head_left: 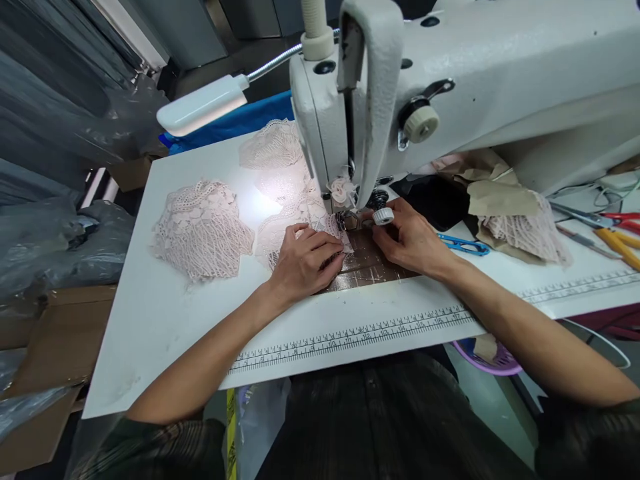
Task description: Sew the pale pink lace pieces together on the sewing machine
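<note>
My left hand (pixel 311 260) lies on a piece of pale pink lace (pixel 280 230), its fingers stretched toward the presser foot (pixel 349 220) of a white sewing machine (pixel 320 127). One edge of that lace reaches the foot. To the right of the foot, my right hand (pixel 410 237) has thumb and fingers bent together beside a white ridged knob (pixel 383 215). Its fingertips are partly hidden behind the knob, so what they hold cannot be made out. A small pale fabric flower (pixel 343 191) sits on the machine head just above the foot.
Another lace piece (pixel 203 230) lies at left, and more lace (pixel 273 143) behind. A lamp (pixel 203 103) hangs over the table. Blue thread snips (pixel 464 245), wrapped lace (pixel 525 227) and yellow-handled scissors (pixel 620 243) lie right. A printed ruler (pixel 350 341) runs along the front edge.
</note>
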